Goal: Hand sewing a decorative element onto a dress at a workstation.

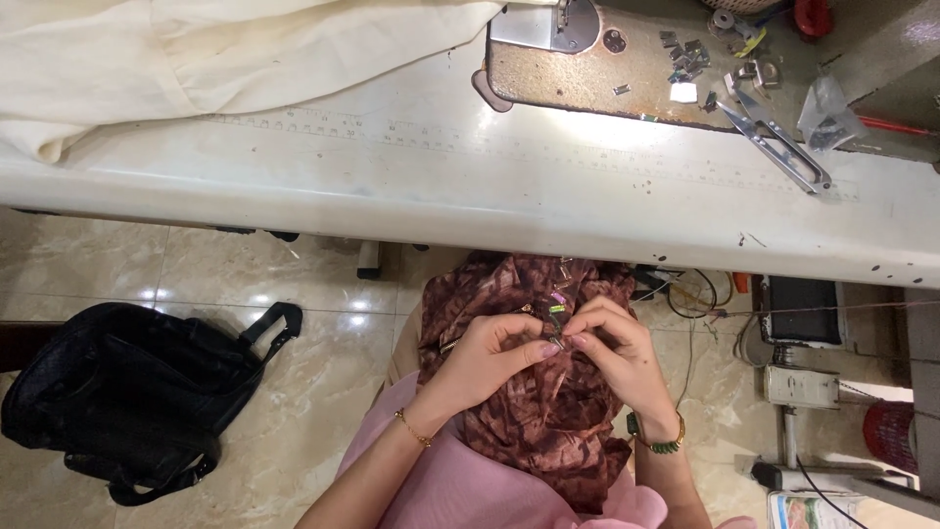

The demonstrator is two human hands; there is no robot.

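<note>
A brown patterned fabric (548,411) lies bunched in my lap over a pink garment (460,485). My left hand (490,355) and my right hand (617,355) meet over it, fingertips pinching a small spot of the fabric near a tiny metal and purple piece (556,312). What exactly is between the fingertips is too small to tell. A gold bracelet sits on my left wrist, a green bracelet on my right wrist.
A white sewing table (470,196) runs across above my hands, with cream cloth (196,59) at the left, the machine bed (607,69), thread snips (778,142) and small metal bits. A black backpack (127,392) sits on the tiled floor at left. Pedal and cables are at right.
</note>
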